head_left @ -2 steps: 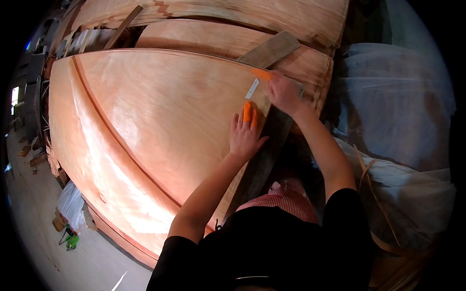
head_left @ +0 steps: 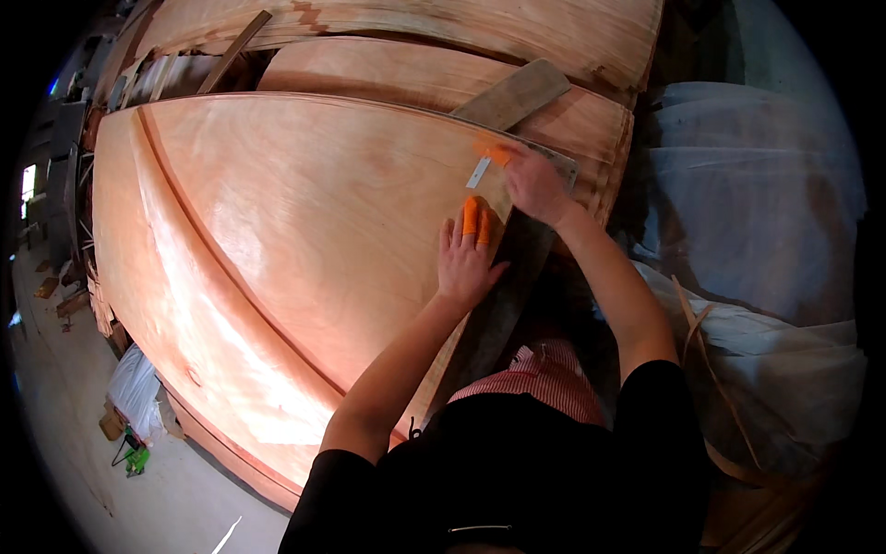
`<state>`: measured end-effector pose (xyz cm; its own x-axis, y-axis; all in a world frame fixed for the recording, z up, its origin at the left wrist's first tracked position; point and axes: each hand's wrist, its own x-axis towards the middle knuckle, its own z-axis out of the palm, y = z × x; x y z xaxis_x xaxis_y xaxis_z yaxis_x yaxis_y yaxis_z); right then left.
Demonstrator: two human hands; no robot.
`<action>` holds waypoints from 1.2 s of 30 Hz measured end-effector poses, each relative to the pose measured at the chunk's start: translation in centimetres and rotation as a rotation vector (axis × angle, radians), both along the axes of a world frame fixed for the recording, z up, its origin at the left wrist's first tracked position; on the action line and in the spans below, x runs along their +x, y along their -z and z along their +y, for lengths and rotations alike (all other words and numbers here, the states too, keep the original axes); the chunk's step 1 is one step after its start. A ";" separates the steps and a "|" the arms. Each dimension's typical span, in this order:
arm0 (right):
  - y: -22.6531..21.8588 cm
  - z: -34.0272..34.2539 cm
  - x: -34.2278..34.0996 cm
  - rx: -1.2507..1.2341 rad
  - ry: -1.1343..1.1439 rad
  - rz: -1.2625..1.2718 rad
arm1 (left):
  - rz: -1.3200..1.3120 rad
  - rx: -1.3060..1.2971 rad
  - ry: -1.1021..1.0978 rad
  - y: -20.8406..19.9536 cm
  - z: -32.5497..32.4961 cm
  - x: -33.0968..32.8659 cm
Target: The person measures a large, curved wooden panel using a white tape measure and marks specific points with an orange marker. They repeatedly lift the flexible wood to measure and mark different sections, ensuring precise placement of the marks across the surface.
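Observation:
A large, thin, light reddish-brown wood veneer sheet [head_left: 305, 203] lies in front of me, with a long raised fold on its left side. My left hand [head_left: 468, 256] rests flat on it near the right edge, fingers stretched out, orange covers on two of them. Just beyond those fingertips is a small white strip [head_left: 478, 173] with dark marks. My right hand [head_left: 535, 183] is over the sheet's far right corner, its orange-covered fingers at the strip's far end. Motion smears these fingertips, so whether they hold anything is hidden.
More stacked veneer [head_left: 397, 69] lies beyond the sheet, with a flat wooden board [head_left: 515, 94] across it. Translucent plastic sheeting [head_left: 748, 203] covers something at the right. A green object [head_left: 137, 460] and white plastic [head_left: 137, 392] are on the floor at the left.
My right hand's orange-covered fingers have shifted slightly to the right and nearer, onto the far end of the white strip. My left hand stays in place.

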<state>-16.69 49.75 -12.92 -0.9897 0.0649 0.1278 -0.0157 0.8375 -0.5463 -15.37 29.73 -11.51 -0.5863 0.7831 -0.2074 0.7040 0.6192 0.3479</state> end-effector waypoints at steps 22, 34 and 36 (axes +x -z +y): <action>3.3 1.7 8.1 -0.291 0.603 0.181 | -0.262 0.576 -0.574 -2.7 -3.2 0.4; 0.5 -0.5 8.0 -0.272 0.557 0.305 | -0.914 0.766 -1.096 -2.9 -8.4 1.0; -3.3 -2.3 6.5 -0.132 0.366 0.372 | -1.061 0.729 -1.209 -2.4 -8.8 1.9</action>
